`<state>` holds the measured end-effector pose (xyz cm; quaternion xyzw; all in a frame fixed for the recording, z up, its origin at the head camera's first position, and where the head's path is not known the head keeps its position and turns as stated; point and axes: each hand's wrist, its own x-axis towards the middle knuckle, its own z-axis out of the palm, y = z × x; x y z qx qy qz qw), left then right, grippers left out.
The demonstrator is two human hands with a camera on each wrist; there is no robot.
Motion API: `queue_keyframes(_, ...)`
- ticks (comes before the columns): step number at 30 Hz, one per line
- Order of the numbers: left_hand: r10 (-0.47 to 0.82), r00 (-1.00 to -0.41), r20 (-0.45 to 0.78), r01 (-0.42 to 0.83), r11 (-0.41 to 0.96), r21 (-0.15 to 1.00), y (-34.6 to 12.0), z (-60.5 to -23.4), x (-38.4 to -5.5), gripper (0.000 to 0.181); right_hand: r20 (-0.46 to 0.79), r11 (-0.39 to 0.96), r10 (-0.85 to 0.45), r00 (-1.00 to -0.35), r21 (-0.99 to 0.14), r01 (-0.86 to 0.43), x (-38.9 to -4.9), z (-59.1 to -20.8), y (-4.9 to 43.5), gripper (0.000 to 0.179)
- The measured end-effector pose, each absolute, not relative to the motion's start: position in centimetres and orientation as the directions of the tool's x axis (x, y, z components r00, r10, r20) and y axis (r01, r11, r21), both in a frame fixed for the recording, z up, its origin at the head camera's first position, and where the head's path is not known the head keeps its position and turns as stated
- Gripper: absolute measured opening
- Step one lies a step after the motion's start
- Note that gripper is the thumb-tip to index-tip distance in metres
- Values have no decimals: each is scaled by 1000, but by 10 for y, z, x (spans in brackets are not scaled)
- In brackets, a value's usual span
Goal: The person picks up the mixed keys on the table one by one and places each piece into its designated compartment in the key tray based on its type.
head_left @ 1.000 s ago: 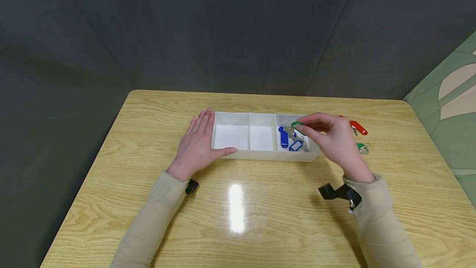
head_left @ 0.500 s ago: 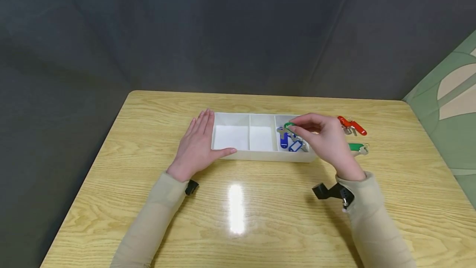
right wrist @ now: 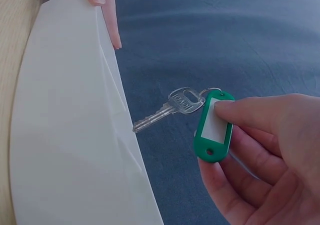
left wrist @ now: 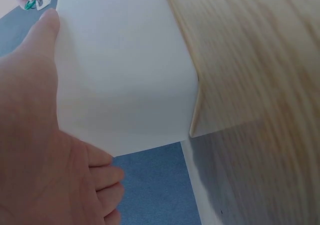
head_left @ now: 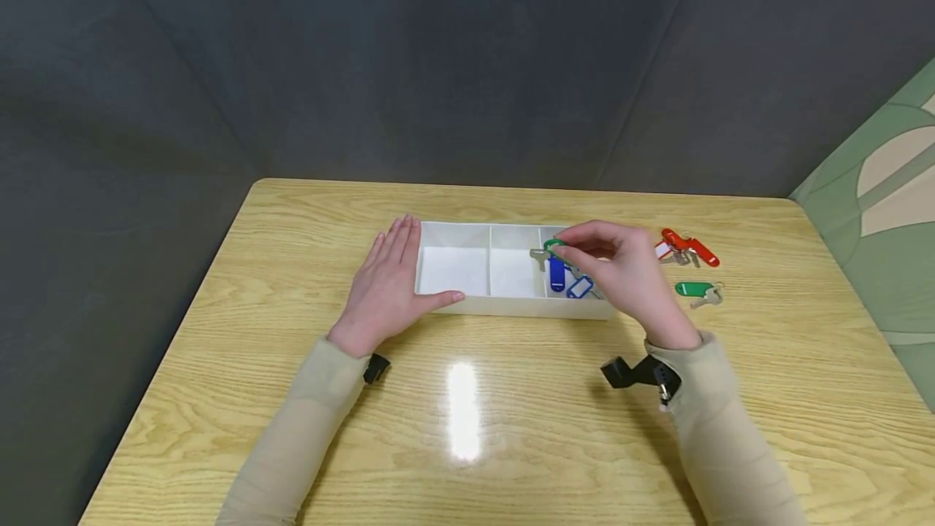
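My right hand [head_left: 628,274] pinches a green key tag [right wrist: 214,127] with a white label between thumb and fingers. A silver key [right wrist: 172,107] hangs from its ring, pointing left. In the head view the key overlaps the divider between the middle and right compartments of a white box [head_left: 511,308]. Blue key tags [head_left: 557,274] with keys lie in the right compartment, partly hidden by the right hand. My left hand [head_left: 387,286] lies flat along the box's left end, fingers straight, thumb over the front rim. The left and middle compartments show bare white bottoms.
On the wooden table [head_left: 540,412], right of the box, lies another green key tag [head_left: 692,289] with a key. Behind it red key tags [head_left: 704,252] with keys sit in a cluster. A dark cloth [head_left: 467,63] hangs beyond the table's back edge.
My right hand has moved left with the green key tag, from above the right compartment towards the divider. More of the tags on the table shows now. The left hand has stayed still.
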<state>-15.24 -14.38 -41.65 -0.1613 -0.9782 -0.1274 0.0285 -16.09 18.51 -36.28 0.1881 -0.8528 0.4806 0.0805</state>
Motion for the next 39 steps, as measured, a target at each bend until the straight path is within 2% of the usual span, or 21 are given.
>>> queue_keyframes(12,305,-947,99,320,920,227,-144,-417,-153,126,313,444,-267,-912,-800,-404,-169,-365,176,12)
queue_keyframes(22,301,-949,92,314,922,226,-142,-417,-153,126,293,486,-241,-925,-788,-377,-176,-362,170,13)
queue_keyframes(39,305,-947,102,321,919,230,-143,-418,-154,126,239,482,-247,-939,-811,-333,-188,-362,166,17)
